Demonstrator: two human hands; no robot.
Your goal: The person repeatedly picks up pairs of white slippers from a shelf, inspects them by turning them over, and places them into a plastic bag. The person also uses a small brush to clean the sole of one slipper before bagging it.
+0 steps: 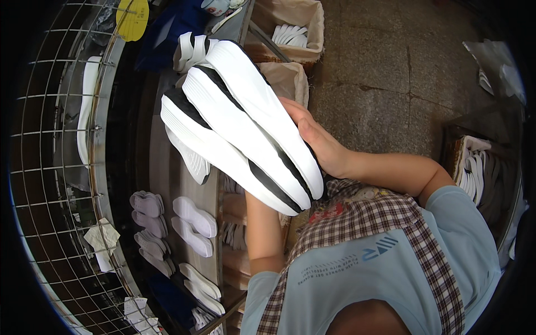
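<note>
A bundle of large white shoe soles (pixel 245 134) with black edging is held up in front of me, slanting from upper left to lower right. My right hand (pixel 321 139) is closed against the right side of the bundle, thumb and fingers along the outermost sole. My left forearm (pixel 263 234) reaches up behind the bundle; the left hand itself is hidden by the soles. Just beyond the held soles, more white soles (pixel 192 50) stand at the bench's far end. Partly under the bundle, a white sole (pixel 190 156) shows above the bench (pixel 177 178).
A wire mesh (pixel 44 139) curves along the left. Grey-lilac soles (pixel 148 204) and white pairs (pixel 194 218) lie on the left bench. Lined bins (pixel 312 33) stand at the far side, and a crate of soles (pixel 474 167) is at the right.
</note>
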